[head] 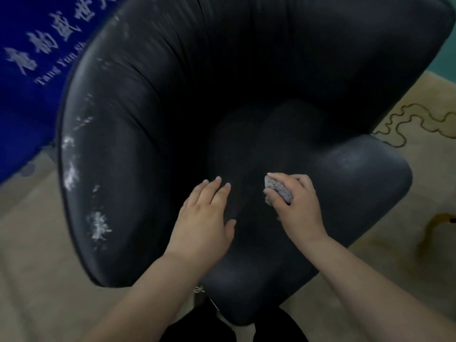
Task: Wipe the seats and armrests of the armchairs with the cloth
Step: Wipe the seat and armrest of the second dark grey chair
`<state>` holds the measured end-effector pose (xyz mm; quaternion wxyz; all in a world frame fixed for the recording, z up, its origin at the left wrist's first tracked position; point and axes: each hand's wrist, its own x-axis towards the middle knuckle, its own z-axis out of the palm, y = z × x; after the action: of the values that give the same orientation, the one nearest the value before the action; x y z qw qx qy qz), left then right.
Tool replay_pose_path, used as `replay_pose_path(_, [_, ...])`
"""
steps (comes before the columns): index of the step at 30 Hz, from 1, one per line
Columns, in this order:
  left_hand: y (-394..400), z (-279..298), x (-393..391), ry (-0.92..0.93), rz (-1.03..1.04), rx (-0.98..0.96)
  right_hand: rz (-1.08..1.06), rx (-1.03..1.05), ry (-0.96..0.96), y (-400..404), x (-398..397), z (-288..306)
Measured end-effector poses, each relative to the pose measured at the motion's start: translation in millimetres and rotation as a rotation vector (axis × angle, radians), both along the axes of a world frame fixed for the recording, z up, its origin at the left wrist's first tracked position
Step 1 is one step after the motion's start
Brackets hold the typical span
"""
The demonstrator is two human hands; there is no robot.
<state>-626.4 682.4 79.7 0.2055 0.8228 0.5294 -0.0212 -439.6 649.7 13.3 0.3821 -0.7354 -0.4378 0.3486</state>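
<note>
A dark leather armchair point(153, 99) fills the head view, with a curved back and two armrests. Its left armrest point(93, 198) has white scuffed patches; the right armrest point(365, 174) is smooth. My right hand point(296, 208) grips a bunched grey cloth point(277, 190) and presses it on the seat point(259, 149) near the right armrest. My left hand point(207, 215) lies flat with fingers apart on the seat, a little left of the cloth, holding nothing.
A blue banner point(27, 77) with white lettering hangs at the left behind the chair. Beige patterned carpet point(404, 119) surrounds the chair. A yellowish object point(434, 225) sits at the right edge. My dark trousers point(197, 327) show at the bottom.
</note>
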Motion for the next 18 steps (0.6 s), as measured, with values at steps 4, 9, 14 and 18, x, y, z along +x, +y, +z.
replay_pose_path(4, [18, 60, -32, -0.029, 0.069, 0.107, 0.034, 0.048, 0.193, 18, -32, 33])
replay_pose_path(9, [46, 95, -98, 0.017, 0.223, 0.163, 0.097, 0.076, 0.259, 35, -79, 46])
replay_pose_path(14, [62, 105, -165, 0.028, 0.343, 0.207, 0.122, 0.081, 0.272, 51, -126, 48])
replay_pose_path(18, [64, 97, -203, -0.052, 0.431, 0.135, 0.118, 0.084, 0.275, 61, -156, 56])
